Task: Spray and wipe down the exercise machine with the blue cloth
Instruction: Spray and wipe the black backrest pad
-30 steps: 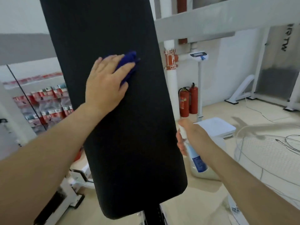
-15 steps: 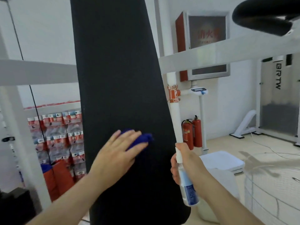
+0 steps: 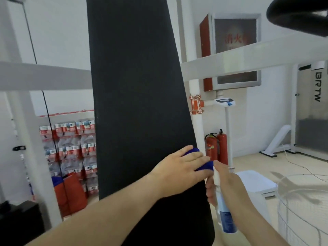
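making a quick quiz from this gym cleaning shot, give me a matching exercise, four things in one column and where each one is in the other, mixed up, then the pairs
Things
1. blue cloth
2. spray bottle
3. fire extinguishers
4. black pad

Places
a. standing on the floor by the white wall
b. upright in the middle of the view, in front of the white bars
c. pressed under the left hand at the pad's right edge
d. gripped in the right hand, right of the pad

Pairs: 1-c, 2-d, 3-a, 4-b
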The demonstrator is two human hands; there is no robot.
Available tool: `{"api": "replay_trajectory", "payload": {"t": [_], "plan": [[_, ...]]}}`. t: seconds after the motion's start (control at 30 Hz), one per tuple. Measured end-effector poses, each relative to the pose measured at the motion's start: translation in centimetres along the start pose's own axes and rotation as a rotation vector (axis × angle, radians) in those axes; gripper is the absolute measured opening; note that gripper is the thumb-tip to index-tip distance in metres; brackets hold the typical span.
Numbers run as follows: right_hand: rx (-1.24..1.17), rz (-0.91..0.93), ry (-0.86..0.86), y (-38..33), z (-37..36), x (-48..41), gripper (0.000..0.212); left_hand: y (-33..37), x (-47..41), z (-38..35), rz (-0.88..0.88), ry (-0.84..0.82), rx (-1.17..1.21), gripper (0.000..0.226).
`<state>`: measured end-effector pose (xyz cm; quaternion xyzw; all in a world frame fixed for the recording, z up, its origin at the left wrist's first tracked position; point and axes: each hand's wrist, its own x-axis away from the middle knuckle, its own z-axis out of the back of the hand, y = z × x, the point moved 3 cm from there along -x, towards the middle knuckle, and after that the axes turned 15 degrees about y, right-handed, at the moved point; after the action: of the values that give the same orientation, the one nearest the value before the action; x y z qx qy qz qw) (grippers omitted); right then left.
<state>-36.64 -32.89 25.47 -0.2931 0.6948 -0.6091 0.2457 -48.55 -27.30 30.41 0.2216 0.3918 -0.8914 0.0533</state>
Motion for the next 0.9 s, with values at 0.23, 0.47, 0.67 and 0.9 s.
{"api": "replay_trajectory", "payload": {"t": [0.23, 0.47, 0.67, 0.9], "plan": [[0.068, 0.281, -0.238, -8.4, -6.4, 1.2, 0.057, -16.7, 2.5, 6.8, 0.448, 0.194, -0.300, 0.061], [0.007, 0.158, -0.409, -12.3, -13.7, 3.2, 0.052, -24.5, 5.1, 9.0, 0.830, 0.478, -0.209, 0.054], [0.045, 0.080, -0.403, -9.6, -15.1, 3.4, 0.045, -18.8, 8.8, 8.0, 0.876, 0.506, -0.065, 0.058], [0.070, 0.020, -0.405, -7.2, -14.8, 5.0, 0.047, -8.9, 13.8, 5.3, 0.789, 0.330, -0.068, 0.069]]}}
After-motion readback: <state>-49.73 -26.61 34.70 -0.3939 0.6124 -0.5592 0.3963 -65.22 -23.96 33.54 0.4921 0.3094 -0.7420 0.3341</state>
